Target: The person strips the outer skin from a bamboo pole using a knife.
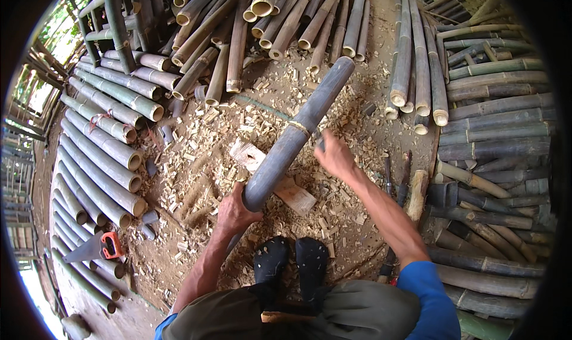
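A thick grey bamboo pole [280,146] slants up and away in front of me, with a pale ring at its middle joint. Its near end is gripped by my left hand [237,212], fingers wrapped round it. To the right of the joint, my right hand [336,155] is closed in a fist. A short dark tool [320,143] pokes out of that fist, apart from the pole; most of it is hidden and I cannot make out its kind. Under the pole lies a pale wooden block [296,196], crossing it, with a notch or hole toward its left part.
Wood chips [196,191] cover the ground around my dark-clad feet [271,259]. Cut bamboo poles [113,167] lie in rows at left, where a handsaw [98,248] with an orange handle rests. More bamboo is heaped at the far side [262,18] and right [500,131].
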